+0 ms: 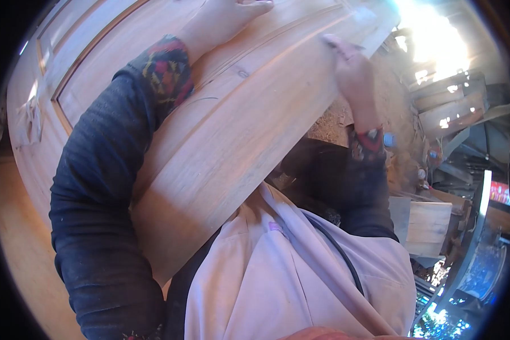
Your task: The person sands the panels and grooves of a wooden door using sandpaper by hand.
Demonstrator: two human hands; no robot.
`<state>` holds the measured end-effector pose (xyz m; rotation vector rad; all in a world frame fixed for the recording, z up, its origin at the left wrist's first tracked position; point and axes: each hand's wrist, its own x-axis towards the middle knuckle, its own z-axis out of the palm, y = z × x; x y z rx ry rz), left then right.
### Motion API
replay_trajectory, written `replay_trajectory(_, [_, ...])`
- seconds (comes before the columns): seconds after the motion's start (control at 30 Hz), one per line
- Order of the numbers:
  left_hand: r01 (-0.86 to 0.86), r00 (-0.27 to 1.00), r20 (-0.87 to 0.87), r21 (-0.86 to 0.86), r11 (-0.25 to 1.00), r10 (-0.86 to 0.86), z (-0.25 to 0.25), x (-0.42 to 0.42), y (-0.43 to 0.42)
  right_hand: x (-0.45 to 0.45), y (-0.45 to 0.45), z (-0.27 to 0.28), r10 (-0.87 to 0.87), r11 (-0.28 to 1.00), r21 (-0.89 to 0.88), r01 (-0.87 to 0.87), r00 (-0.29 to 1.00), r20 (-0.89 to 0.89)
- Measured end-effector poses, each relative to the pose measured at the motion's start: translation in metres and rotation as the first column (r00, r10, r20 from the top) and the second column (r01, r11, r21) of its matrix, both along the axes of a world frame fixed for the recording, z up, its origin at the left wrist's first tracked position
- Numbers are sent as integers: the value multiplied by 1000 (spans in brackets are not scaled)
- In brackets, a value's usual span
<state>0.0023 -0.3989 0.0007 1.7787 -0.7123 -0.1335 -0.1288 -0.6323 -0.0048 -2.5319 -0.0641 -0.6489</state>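
A large pale wooden panel (226, 147) with grooved mouldings and a knot lies slantwise across the view. My left hand (224, 22) is over its upper part, thumb stretched to the right; the image's top edge cuts off the other fingers, so their grip is hidden. At the panel's right edge is my right hand (354, 71), slightly blurred, its fingers closed over that edge with the tips on the upper face. Both wrists show patterned cuffs below dark sleeves. A short dark curved line marks the wood near my left cuff.
Framed wooden panelling (90, 56) extends at the upper left. Sawdust (331, 122) covers the ground beyond the right edge. Wood pieces (430, 226), a blue-capped object (389, 140) and stacked boards stand at the right, under bright light. Light cloth (255, 272) covers my front.
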Motion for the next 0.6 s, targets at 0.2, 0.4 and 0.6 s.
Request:
replay_trajectory(0.2, [42,999,-30,-43,998,-44,-6,4,-1,-67,116,19,373,923,-91,-375,927,-33])
replay_trajectory(0.4, [74,997,-7,-29,997,-74,-5,2,0,-53,34,-3,321,947,-65,-315,940,116])
replay_trajectory(0.6, [139,990,-24,8,990,-139,-8,6,2,-29,-52,-13,13,985,-170,10,991,132])
